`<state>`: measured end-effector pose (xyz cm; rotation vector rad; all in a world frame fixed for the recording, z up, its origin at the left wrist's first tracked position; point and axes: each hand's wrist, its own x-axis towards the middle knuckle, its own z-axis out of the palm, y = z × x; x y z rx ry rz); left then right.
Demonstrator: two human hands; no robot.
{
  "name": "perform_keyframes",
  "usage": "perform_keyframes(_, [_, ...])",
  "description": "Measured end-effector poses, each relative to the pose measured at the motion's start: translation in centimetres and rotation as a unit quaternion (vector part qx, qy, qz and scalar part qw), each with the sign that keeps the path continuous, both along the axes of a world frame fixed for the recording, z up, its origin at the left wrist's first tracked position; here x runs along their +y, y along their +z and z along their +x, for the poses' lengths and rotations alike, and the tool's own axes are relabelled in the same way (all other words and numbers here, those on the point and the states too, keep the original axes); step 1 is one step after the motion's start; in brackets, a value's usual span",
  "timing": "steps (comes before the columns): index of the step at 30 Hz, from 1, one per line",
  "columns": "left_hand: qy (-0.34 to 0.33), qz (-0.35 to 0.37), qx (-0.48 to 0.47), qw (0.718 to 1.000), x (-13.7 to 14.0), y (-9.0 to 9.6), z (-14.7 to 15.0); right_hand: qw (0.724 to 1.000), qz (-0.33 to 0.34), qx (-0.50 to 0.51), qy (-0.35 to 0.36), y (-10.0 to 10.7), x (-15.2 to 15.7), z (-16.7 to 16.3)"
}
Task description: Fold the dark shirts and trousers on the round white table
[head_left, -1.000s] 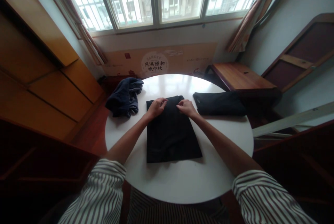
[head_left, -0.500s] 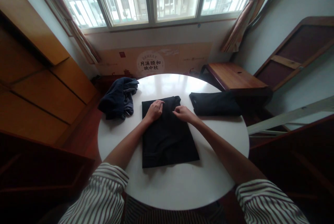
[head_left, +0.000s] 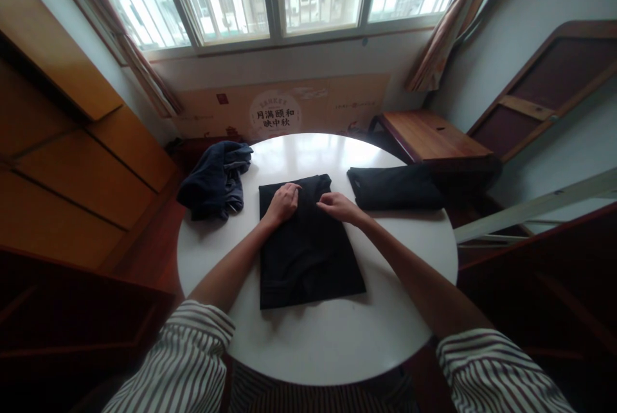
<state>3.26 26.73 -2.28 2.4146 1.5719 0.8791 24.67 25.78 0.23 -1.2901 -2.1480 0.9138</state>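
Observation:
A folded black garment (head_left: 308, 265) lies flat in the middle of the round white table (head_left: 313, 349). On its upper left part rests my left hand (head_left: 283, 202), palm down, with the fingers laid on the cloth. To the right, my right hand (head_left: 340, 207) is closed in a pinch at the garment's upper right side, thumb and forefinger at the cloth. A small rumpled bit of fabric sticks up at the top right corner of the garment. Soft creases run across its lower half.
A crumpled dark blue garment (head_left: 216, 178) lies at the table's left edge, partly over the rim. Another folded black garment (head_left: 398, 188) is at the right edge. Beyond stand a wooden side table (head_left: 434, 133) and a window wall; wooden cabinets (head_left: 81, 169) are on the left.
The whole view has shifted slightly. Both hands keep practically the same place on the black garment, and the cloth looks unchanged.

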Motion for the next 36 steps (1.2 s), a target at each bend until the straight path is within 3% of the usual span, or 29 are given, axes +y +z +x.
perform_keyframes(4, [-0.003,0.006,0.002,1.000,0.0,0.0,0.1,0.999,-0.041,0.006,0.000,0.1,0.1,0.7])
perform_keyframes(10, [0.017,0.064,-0.004,0.998,-1.8,1.6,0.6,1.000,-0.001,-0.008,0.000,0.3,-0.2,0.6])
perform_keyframes(15, [0.017,-0.015,0.049,0.999,-4.3,2.6,1.2,0.996,-0.008,-0.019,0.081,0.7,-0.8,0.6])
perform_keyframes(24, [0.022,-0.054,0.095,0.994,-5.0,2.1,2.1,0.995,-0.009,-0.034,0.094,0.8,-1.2,0.0])
perform_keyframes(27, [0.021,-0.054,0.093,0.994,-5.0,2.1,2.0,0.993,-0.059,-0.012,0.100,1.5,-0.7,1.0])
perform_keyframes(31, [-0.008,-0.040,0.104,0.994,-5.2,2.0,2.1,0.977,-0.190,-0.035,0.094,1.9,-0.2,2.3])
perform_keyframes(33, [-0.059,-0.037,0.108,0.992,-5.3,1.9,2.1,0.983,-0.167,-0.053,0.046,1.7,0.0,2.3])
perform_keyframes(36, [-0.161,-0.030,0.112,0.980,-5.4,1.8,2.1,0.997,-0.022,-0.040,-0.066,0.8,0.1,1.5])
